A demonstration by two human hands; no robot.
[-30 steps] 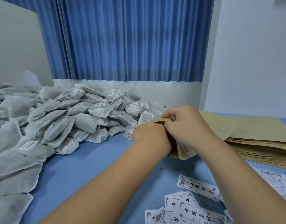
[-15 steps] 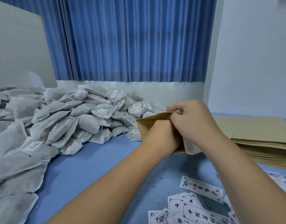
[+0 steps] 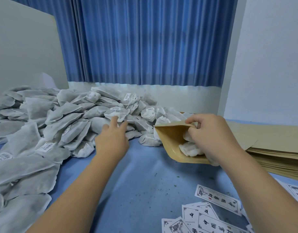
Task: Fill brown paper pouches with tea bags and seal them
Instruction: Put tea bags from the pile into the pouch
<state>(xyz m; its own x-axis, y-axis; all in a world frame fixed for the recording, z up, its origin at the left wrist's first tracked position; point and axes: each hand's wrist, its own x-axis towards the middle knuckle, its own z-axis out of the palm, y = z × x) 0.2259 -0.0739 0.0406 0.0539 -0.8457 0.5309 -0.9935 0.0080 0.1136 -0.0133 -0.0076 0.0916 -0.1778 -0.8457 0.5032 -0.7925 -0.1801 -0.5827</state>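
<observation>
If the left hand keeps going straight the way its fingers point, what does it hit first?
Most likely the heap of tea bags: the left hand reaches into it, fingertips at a tagged tea bag, though actual contact is unclear.

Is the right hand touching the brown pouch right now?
Touching. The head view shows the right hand pinching the top edge of the brown pouch, holding its mouth open with tea bags inside.

left hand reaching to tea bags | right hand holds pouch
</observation>
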